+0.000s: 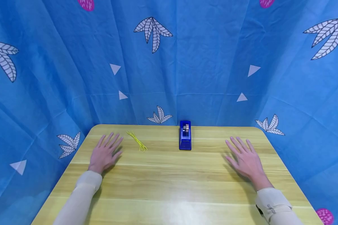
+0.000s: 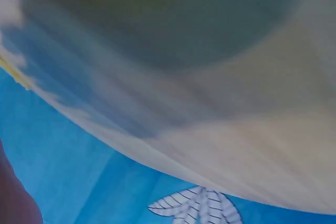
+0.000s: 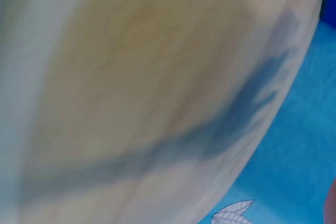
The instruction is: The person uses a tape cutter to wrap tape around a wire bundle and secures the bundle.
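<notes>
In the head view my left hand [image 1: 103, 155] is palm down over the left side of the table, its fingers straight and spread. Just right of it lies a small bundle of thin yellow strands [image 1: 137, 141]. At the back middle stands a blue tape dispenser [image 1: 185, 144] with a small roll in it; its blue edge [image 3: 329, 1] also shows in the right wrist view. Over the right side my right hand [image 1: 247, 161] has its fingers spread, holding nothing. Whether either palm touches the wood I cannot tell.
The pale wooden table [image 1: 169, 178] has rounded back corners. A blue curtain [image 1: 202, 62] with leaf and triangle prints hangs close behind it and along both sides. Both wrist views mostly show blurred tabletop with shadows.
</notes>
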The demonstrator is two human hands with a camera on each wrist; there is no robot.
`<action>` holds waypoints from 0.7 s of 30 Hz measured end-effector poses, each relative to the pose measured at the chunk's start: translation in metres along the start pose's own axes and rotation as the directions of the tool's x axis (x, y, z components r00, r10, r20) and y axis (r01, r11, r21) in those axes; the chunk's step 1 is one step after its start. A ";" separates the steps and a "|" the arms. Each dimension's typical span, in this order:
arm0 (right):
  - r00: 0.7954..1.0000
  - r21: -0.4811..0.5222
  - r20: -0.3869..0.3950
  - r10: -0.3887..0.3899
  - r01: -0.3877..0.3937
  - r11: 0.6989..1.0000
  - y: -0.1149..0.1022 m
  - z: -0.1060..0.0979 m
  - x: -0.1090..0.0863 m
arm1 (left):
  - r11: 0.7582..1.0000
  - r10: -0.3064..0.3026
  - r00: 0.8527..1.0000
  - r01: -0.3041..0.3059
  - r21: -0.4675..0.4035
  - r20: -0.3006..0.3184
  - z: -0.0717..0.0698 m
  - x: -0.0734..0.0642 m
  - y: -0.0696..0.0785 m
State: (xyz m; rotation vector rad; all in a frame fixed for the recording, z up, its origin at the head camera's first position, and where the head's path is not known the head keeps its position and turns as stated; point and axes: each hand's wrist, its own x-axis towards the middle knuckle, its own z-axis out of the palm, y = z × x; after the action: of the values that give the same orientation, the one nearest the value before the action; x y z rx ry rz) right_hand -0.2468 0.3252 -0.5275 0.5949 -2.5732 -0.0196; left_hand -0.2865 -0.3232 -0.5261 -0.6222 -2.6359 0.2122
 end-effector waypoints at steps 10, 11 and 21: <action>0.995 0.182 -0.003 0.098 -0.096 0.979 -0.031 -0.009 0.040 | 0.966 -0.144 0.990 0.142 -0.216 0.005 -0.002 0.054 0.036; 0.991 0.230 0.018 0.129 -0.130 0.965 -0.036 -0.010 0.044 | 0.954 -0.160 0.987 0.159 -0.256 0.015 -0.003 0.061 0.041; 0.914 0.709 0.163 0.371 -0.370 0.600 -0.075 -0.009 0.090 | 0.706 -0.274 0.944 0.328 -0.628 0.184 -0.002 0.130 0.115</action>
State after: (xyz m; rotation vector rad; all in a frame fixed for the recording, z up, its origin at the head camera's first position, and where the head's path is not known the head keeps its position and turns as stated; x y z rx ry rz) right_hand -0.2823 0.2207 -0.4867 0.2830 -2.5814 1.2127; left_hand -0.3457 -0.1613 -0.5039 -0.3626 -2.8088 -0.8445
